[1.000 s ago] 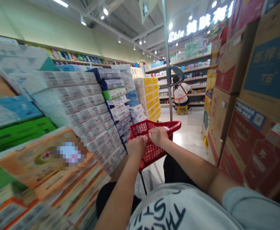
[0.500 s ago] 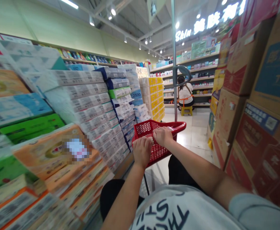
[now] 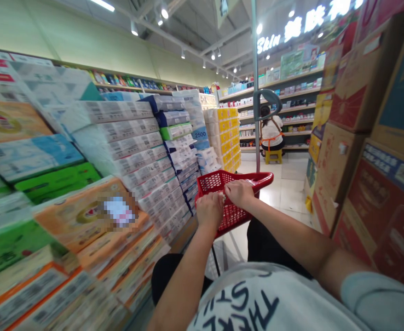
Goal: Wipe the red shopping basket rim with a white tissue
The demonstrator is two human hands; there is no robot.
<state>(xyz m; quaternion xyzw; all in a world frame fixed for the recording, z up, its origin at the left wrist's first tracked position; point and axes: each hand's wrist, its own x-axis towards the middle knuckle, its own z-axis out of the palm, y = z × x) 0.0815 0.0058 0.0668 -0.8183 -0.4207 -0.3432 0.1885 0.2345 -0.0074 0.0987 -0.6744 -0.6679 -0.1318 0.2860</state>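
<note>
Red cart (image 3: 235,217) is gripped by left fingers (image 3: 211,199) and right fingers (image 3: 233,187).

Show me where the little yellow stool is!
In the head view, the yellow stool is right of centre, under the person sitting in front of the far shelves.

Cart (image 3: 234,218) between packs (image 3: 140,158) at left and cartons (image 3: 349,161) at right

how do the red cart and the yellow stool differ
The cart is red; the stool is yellow. The cart is close, gripped by the left hand and the right hand; the stool is farther off, with a person seated on it. The cart looks large in view; the stool looks small.
</note>
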